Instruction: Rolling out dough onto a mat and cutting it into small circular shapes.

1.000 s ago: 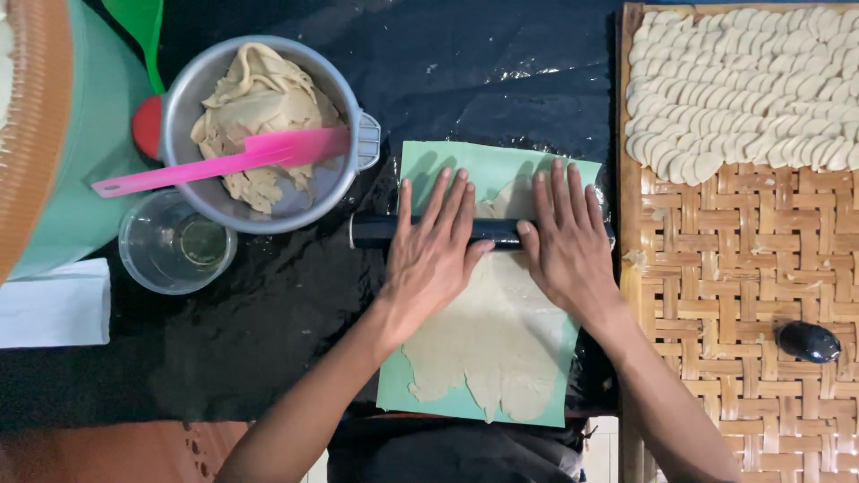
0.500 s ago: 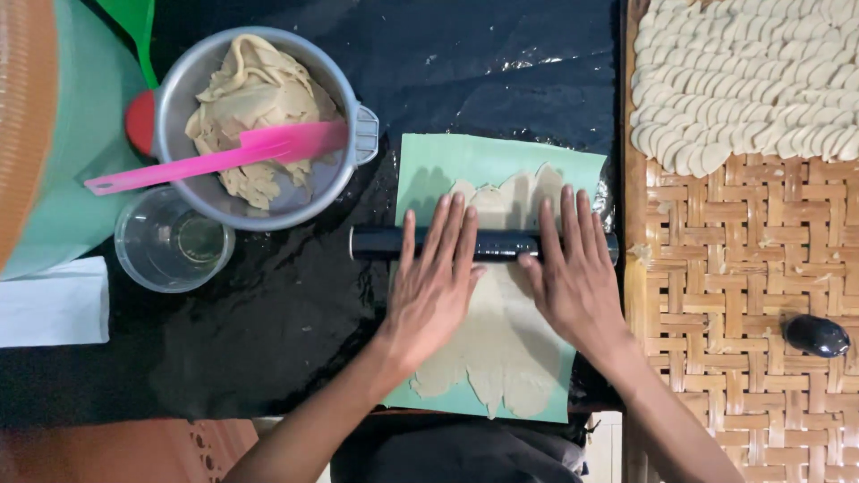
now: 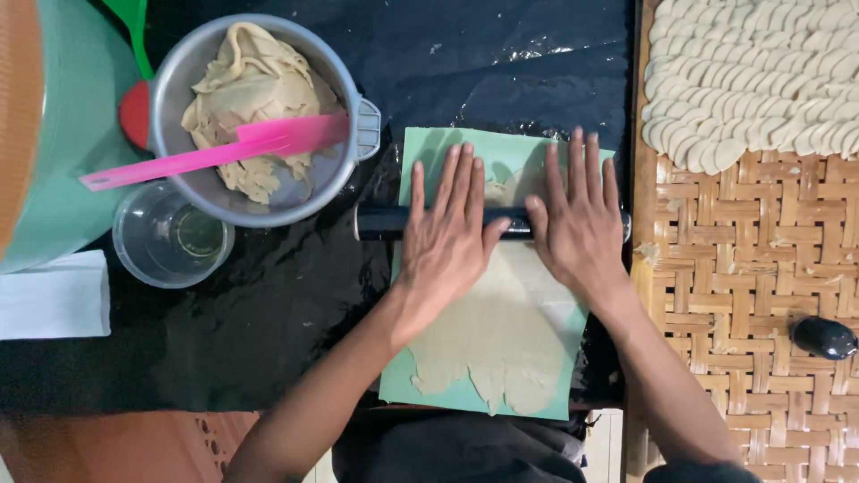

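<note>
A thin sheet of beige dough (image 3: pixel 501 331) lies on a pale green mat (image 3: pixel 420 152) over black plastic. Across it rests a black rolling pin (image 3: pixel 385 222). My left hand (image 3: pixel 445 237) and my right hand (image 3: pixel 577 219) lie flat on top of the pin, palms down, fingers spread and pointing away from me. The dough's near edge is ragged. Most of the pin's middle is hidden under my hands.
A metal pot (image 3: pixel 349 89) at upper left holds a lump of dough (image 3: pixel 255 80) and a pink spatula (image 3: pixel 215 152). Below it stands a clear plastic cup (image 3: pixel 165 237). A woven bamboo tray (image 3: pixel 743 268) on the right carries several cut dough rounds (image 3: pixel 761 72) and a small black object (image 3: pixel 823 337).
Both hands and the rolling pin have rolled back toward me over the dough by a short distance.
</note>
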